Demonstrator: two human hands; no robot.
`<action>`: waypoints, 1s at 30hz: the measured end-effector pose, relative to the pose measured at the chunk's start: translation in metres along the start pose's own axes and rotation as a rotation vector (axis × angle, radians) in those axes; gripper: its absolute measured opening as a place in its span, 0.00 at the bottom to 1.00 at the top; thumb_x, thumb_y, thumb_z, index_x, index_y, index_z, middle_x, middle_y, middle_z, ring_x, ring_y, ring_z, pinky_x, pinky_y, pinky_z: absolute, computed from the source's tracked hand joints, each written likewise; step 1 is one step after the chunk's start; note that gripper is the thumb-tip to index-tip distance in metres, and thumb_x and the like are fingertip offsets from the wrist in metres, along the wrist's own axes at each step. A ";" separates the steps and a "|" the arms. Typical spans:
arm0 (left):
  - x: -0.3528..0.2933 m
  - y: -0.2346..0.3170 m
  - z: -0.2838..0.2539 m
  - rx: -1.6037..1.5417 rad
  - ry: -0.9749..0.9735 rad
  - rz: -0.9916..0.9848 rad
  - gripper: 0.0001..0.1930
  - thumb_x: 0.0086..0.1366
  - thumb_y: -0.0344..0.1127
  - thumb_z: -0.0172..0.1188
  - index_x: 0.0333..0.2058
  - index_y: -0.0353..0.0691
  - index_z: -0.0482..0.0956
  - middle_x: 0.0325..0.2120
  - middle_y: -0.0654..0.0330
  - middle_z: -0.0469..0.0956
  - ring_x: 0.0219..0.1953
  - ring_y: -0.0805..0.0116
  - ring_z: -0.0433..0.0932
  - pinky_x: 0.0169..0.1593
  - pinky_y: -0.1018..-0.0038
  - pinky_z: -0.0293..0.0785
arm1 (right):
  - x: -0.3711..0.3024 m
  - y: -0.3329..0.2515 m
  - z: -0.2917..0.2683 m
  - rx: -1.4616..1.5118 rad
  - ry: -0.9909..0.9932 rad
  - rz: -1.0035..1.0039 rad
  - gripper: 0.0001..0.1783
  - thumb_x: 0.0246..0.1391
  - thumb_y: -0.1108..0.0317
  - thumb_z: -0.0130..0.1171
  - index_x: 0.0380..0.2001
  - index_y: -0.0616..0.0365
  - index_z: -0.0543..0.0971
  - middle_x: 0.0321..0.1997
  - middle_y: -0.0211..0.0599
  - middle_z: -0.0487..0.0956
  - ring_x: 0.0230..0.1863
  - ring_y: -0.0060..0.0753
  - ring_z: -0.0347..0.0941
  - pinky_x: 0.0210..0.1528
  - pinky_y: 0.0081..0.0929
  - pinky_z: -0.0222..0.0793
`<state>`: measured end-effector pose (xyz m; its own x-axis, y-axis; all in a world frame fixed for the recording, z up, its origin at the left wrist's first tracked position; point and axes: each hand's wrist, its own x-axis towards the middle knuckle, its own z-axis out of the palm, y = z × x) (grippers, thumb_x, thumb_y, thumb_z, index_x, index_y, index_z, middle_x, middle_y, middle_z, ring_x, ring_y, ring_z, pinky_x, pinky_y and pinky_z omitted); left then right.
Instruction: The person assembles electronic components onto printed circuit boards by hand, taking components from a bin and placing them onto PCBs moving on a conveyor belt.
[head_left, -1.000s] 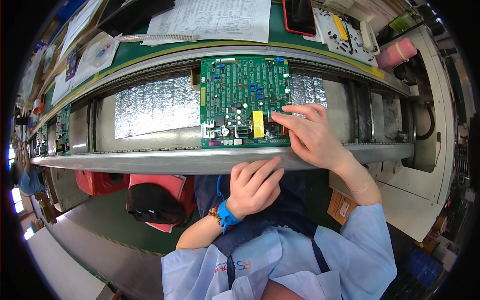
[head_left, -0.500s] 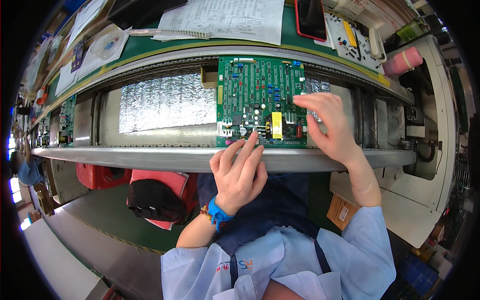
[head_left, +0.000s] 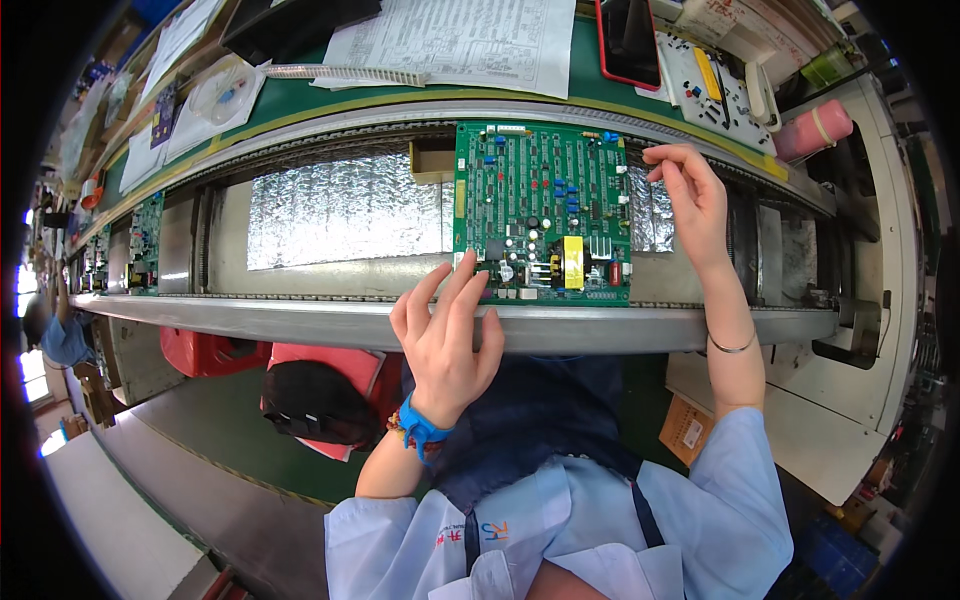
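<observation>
A green circuit board, crowded with small components and a yellow transformer, rests across the conveyor rails in front of me. My left hand has its fingers stretched out, with the fingertips at the board's near left corner. Just past the board's right edge, my right hand hovers with its fingers bent but apart. Nothing shows between them.
Behind the conveyor's metal rail lie printed sheets, a red-edged phone and a white tray of small parts. More boards stand far left. A pink roll sits at the right.
The board has shifted slightly to the right. My left hand has slid left to its corner, and my right hand has moved off the board to the right.
</observation>
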<state>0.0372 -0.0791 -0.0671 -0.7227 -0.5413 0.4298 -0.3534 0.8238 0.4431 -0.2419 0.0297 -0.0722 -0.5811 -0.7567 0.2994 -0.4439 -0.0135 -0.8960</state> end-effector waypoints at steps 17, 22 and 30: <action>0.031 -0.016 -0.004 -0.082 -0.135 -0.026 0.21 0.54 0.22 0.48 0.49 0.37 0.74 0.32 0.59 0.79 0.50 0.55 0.71 0.54 0.62 0.58 | -0.001 0.007 -0.025 -0.186 0.001 0.235 0.10 0.58 0.72 0.47 0.38 0.62 0.76 0.25 0.29 0.73 0.27 0.17 0.65 0.33 0.17 0.63; 0.041 -0.006 0.000 -0.158 -0.121 -0.020 0.20 0.54 0.23 0.50 0.47 0.37 0.74 0.36 0.58 0.79 0.51 0.55 0.71 0.54 0.62 0.58 | -0.002 0.007 -0.033 -0.404 -0.089 0.354 0.09 0.56 0.71 0.49 0.36 0.62 0.76 0.19 0.36 0.69 0.22 0.24 0.65 0.27 0.23 0.61; 0.055 0.016 0.014 -0.237 -0.302 0.188 0.22 0.54 0.25 0.51 0.51 0.36 0.70 0.41 0.58 0.79 0.53 0.54 0.69 0.56 0.59 0.57 | -0.005 0.009 -0.036 -0.485 -0.134 0.326 0.09 0.54 0.69 0.49 0.34 0.63 0.75 0.23 0.45 0.74 0.25 0.41 0.71 0.29 0.33 0.65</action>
<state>-0.0162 -0.0934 -0.0479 -0.9157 -0.2823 0.2860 -0.0780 0.8229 0.5628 -0.2674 0.0571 -0.0704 -0.6631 -0.7476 -0.0381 -0.5359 0.5097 -0.6731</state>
